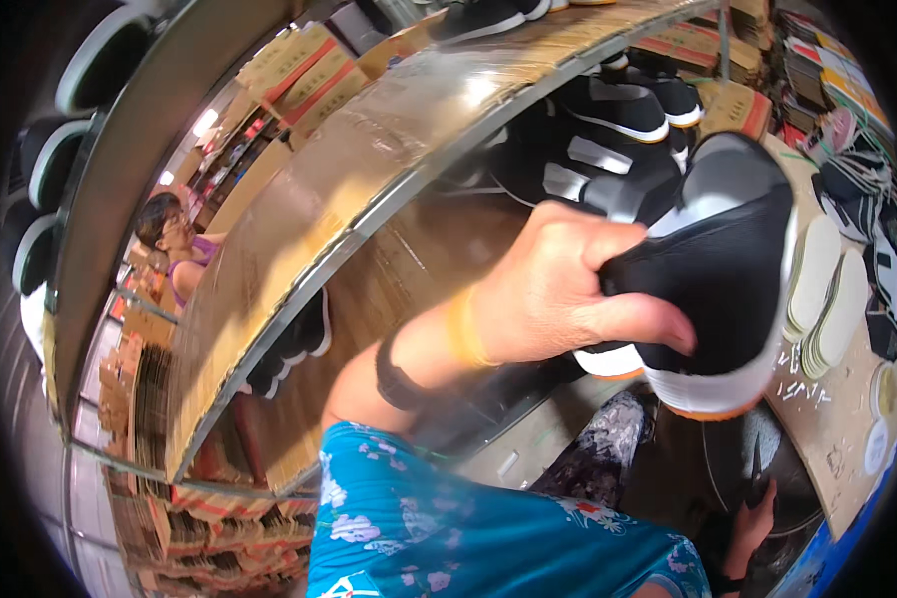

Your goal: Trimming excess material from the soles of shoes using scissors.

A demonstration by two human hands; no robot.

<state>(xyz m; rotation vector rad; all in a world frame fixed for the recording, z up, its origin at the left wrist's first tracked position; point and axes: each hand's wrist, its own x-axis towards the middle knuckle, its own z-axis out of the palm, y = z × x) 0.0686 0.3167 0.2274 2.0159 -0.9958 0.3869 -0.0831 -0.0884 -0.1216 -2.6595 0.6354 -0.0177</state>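
Observation:
My left hand (pixel 568 284) is closed on a black slip-on shoe (pixel 718 284) with a white sole edge and an orange-brown underside. The thumb presses on its black upper, and the other fingers are partly hidden. A second white sole (pixel 613 361) shows below and behind the hand; whether it is gripped too, I cannot tell. Low at the right, my right hand (pixel 755 520) is closed around a dark, slim, pointed tool (pixel 757 463), held over a dark rounded surface. Its exact kind is too dim to make out.
A wrapped, metal-edged shelf (pixel 369 149) crosses from lower left to upper right, with black shoes (pixel 618 108) on the tier below. Pale insoles (pixel 835 309) are stacked on a worktable (pixel 807 429) at right. Another person (pixel 177 244) is beyond the shelf, near cartons (pixel 304 75).

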